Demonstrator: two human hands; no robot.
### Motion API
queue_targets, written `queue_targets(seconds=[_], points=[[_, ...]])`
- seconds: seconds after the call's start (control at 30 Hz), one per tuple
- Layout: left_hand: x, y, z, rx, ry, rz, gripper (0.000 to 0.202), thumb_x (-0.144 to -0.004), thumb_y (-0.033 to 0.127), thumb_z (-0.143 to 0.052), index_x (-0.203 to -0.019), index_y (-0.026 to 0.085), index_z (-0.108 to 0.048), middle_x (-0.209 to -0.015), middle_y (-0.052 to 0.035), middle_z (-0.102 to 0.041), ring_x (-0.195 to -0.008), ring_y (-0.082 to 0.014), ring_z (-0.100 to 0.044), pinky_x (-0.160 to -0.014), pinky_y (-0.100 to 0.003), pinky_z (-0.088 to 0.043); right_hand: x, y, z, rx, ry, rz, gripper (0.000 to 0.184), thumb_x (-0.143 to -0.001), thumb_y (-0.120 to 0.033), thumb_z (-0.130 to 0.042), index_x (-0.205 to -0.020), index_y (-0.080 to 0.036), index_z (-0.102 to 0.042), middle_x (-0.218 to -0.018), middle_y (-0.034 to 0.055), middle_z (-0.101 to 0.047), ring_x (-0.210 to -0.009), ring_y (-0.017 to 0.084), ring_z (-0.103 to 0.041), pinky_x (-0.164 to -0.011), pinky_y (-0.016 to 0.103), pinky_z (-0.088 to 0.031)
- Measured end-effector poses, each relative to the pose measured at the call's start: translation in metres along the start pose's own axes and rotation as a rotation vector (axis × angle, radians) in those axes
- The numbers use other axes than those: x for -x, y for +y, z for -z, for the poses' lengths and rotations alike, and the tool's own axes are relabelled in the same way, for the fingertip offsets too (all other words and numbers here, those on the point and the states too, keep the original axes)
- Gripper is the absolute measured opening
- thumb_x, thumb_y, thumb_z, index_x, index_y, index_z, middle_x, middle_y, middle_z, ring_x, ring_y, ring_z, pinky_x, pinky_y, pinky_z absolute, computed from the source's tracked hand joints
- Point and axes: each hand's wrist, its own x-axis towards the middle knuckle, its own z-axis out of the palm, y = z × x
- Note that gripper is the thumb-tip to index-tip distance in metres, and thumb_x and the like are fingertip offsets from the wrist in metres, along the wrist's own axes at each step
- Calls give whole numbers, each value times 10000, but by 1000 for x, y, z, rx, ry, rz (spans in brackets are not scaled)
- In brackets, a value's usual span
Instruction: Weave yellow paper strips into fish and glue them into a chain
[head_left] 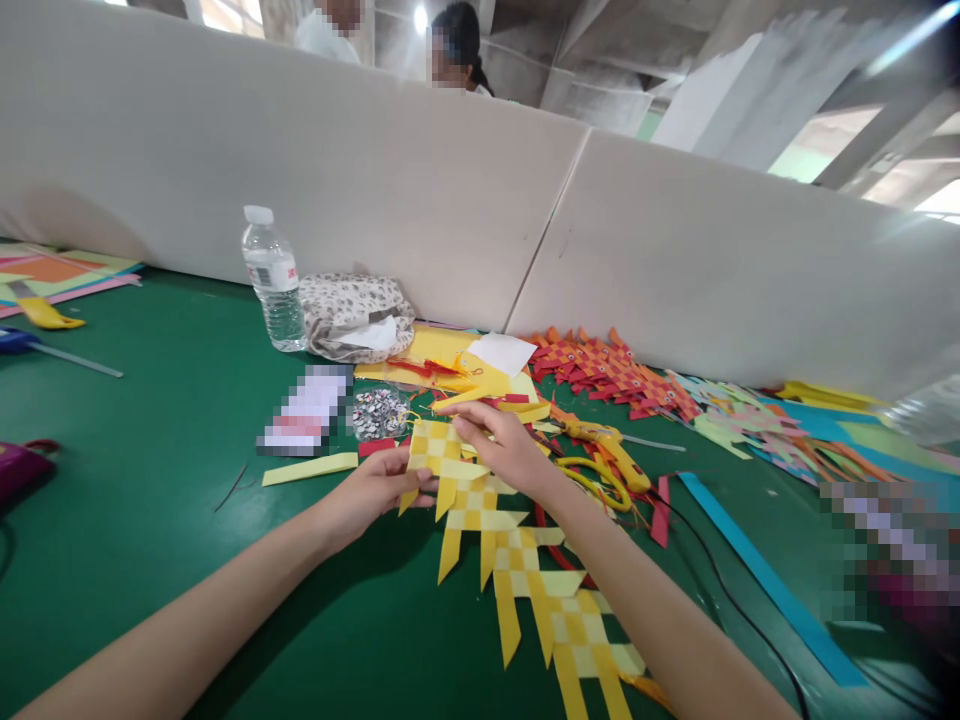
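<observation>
Watching remotely, I note left hand (391, 480) pinching yellow weave (474, 505) by its top end, over green table (322, 630). Right hand (499, 442) at upper edge; can't tell its grip. Step seems end-adjusting; next calls for steady left support.

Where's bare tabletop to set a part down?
Widest patch: green table between the blue tool at far left and the clear bottle. Another lies between the left forearm and yellow woven chain. Crowded: around the right hand, toward the yellow glue gun and red-orange woven pieces.
</observation>
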Motion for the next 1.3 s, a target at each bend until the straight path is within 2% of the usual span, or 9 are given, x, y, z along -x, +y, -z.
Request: queue_targets(seconds=[0.17,0.3,0.4,0.53,0.63,0.73,0.87,1.03,1.3], points=[[0,-1,0,-7,-15,-12,291,-735,283,-682,-998,169,-633,-1033,-68,-683,-965,-193,-629,-856,-313,-483,0,-2,-5,47,35,23,417,-671,-407,-709,-1039,-235,-614,-1055,36,-661,-980,200,-607,-839,331,-468],[-1,-1,0,-7,-20,-5,288,-731,275,-684,-994,169,-635,-1049,-72,-678,-957,-189,-630,-845,-307,-485,-4,2,-5,33,61,-4,165,-792,-339,-585,-885,-220,-652,-893,15,-695,-840,164,-639,-761,304,-488],[-2,-1,0,-1,-7,0,276,-725,266,-685,-982,173,-643,-1043,-66,-680,-942,-184,-632,-838,-303,-485,-3,3,-4,38,143,49,180,-862,-298,-481,-948,-224,-622,-951,27,-678,-899,161,-621,-794,306,-469],[-1,-2,0,8,21,-2,273,-698,267,-708,-946,169,-651,-995,-52,-688,-918,-175,-631,-823,-295,-488,4,-3,-9,209,330,208,158,-793,-356,-591,-862,-218,-558,-916,38,-611,-925,186,-561,-841,334,-427],[-1,-2,0,10,8,-22,277,-682,295,-724,-919,167,-655,-976,-45,-687,-905,-166,-629,-809,-283,-492,9,-7,-15,339,294,247,243,-704,-400,-678,-786,-220,-537,-929,42,-580,-933,206,-526,-834,347,-411],[-1,-1,0,0,-19,-50,280,-683,325,-722,-905,167,-658,-962,-47,-690,-891,-162,-630,-813,-287,-490,11,-8,-21,378,256,206,208,-725,-384,-663,-787,-218,-555,-954,37,-587,-939,201,-517,-826,344,-401],[-1,0,-1,-11,-2,-74,288,-676,334,-725,-900,167,-659,-950,-49,-691,-902,-177,-630,-832,-316,-486,10,-6,-27,335,246,224,103,-768,-322,-639,-776,-222,-618,-946,24,-635,-950,187,-541,-855,348,-396],[-1,0,-2,-12,18,-90,333,-666,333,-732,-949,175,-654,-978,-46,-684,-912,-191,-629,-832,-336,-490,10,-5,-30,211,334,228,25,-760,-259,-664,-756,-247,-685,-894,5,-693,-880,174,-588,-825,339,-434],[-2,-1,-1,-22,18,-109,341,-678,329,-726,-973,175,-652,-986,-50,-687,-918,-197,-631,-787,-301,-503,11,-9,-34,167,367,187,92,-804,-218,-602,-721,-223,-642,-803,-5,-697,-811,161,-614,-849,346,-430]])
